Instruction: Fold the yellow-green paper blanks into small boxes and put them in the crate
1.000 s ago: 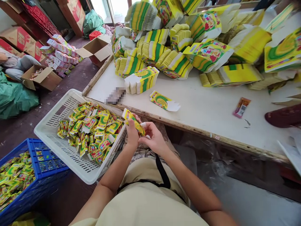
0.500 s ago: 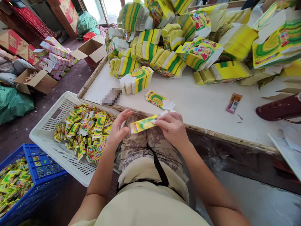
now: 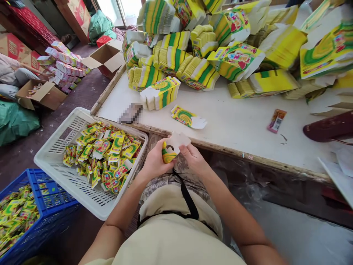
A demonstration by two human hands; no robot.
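Over my lap, just in front of the table edge, my left hand (image 3: 157, 159) is wrapped round a small yellow and green carton (image 3: 168, 155). Its white flaps stand up toward the table. My right hand (image 3: 193, 157) pinches the white flap side of this same carton between thumb and fingers. Beyond my hands a flattened carton (image 3: 187, 117) lies on the white tabletop. Left of it rests a short bundle of folded cartons (image 3: 160, 94). A white plastic basket (image 3: 55, 162) beside my left arm holds many small yellow cartons (image 3: 106, 156).
Stacks of flat cartons (image 3: 171, 59) fill the back of the table (image 3: 237, 121). A small wrapped packet (image 3: 277, 120) and a dark red flask (image 3: 328, 127) lie at right. A blue crate (image 3: 52, 198) stands left; behind are cardboard boxes (image 3: 106, 59) and a person's leg (image 3: 23, 79).
My left hand has moved right and closed round the carton, which was held by my right hand alone. The carton has turned, its white flaps now upward.
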